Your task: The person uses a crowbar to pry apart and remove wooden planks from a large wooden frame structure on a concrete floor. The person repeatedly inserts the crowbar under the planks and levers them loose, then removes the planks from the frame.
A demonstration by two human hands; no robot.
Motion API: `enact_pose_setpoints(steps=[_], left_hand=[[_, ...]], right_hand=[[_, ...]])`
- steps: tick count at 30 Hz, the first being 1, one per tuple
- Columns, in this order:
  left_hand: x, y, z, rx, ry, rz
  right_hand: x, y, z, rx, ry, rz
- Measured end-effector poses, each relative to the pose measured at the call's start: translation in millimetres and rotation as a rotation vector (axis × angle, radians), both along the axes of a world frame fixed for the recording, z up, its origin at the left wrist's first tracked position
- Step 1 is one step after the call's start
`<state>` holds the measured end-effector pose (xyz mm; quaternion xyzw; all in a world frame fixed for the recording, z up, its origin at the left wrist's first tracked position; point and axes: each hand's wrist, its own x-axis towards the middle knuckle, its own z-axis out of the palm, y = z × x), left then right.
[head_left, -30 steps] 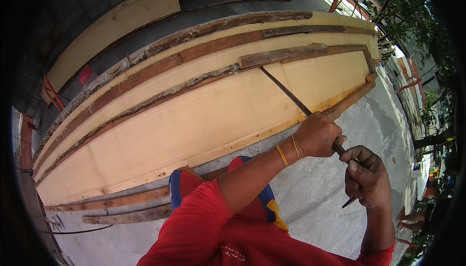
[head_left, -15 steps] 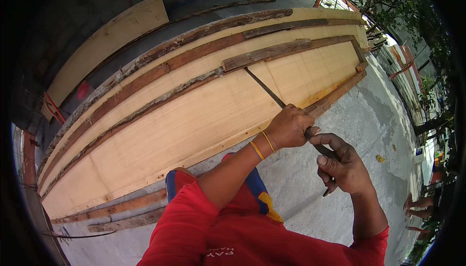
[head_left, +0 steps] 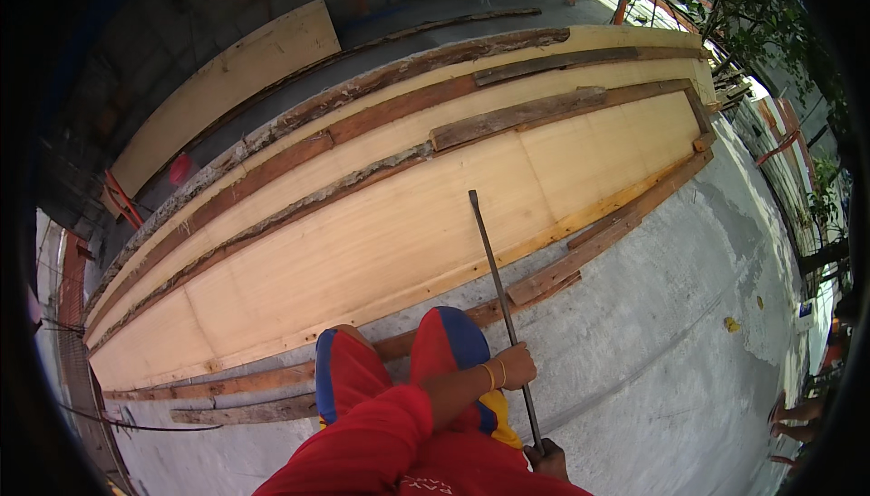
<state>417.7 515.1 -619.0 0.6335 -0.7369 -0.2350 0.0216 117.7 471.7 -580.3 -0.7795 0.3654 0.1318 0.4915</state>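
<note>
A long dark pry bar [head_left: 490,259] slants up and away from my lap, its flattened tip over the pale plywood panel [head_left: 362,251]. I cannot tell whether the tip touches the panel. My left hand [head_left: 514,367], with yellow bands at the wrist, is closed round the bar's lower half. Lower down, my right hand [head_left: 548,462] grips the near end, and the sleeve hides part of it. Beyond the tip, a rough wood strip [head_left: 517,117] lies along the strips of wood that run the panel's length.
Loose boards [head_left: 544,284] lie along the panel's near edge on the concrete floor [head_left: 662,342]. Another plywood sheet [head_left: 236,79] rests at the far left. Stacked timber [head_left: 770,165] and greenery are at the right. A person's bare feet [head_left: 790,422] show at the right edge.
The bar's tip has come away from the wood strip toward me. Both hands have moved lower and nearer my body; my right hand, loosely open before, now grips the bar's near end.
</note>
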Motion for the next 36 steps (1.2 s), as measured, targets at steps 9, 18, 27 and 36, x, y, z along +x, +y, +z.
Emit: enact_pose_setpoints(steps=[9,18,27,36], left_hand=[[136,-21,17,-0.02,-0.158,0.201],[162,-14,133,-0.491,0.119,0.431],[107,0,45,-0.14,-0.217,0.361],[25,8,1,0.201,-0.124,0.112]], right_hand=[[134,-44,-15,-0.09,-0.076,0.034],[184,-68,244,0.314,-0.179,-0.117],[123,-31,72,0.042,-0.095,0.049],[6,-15,-35,-0.25,-0.125,0.122]])
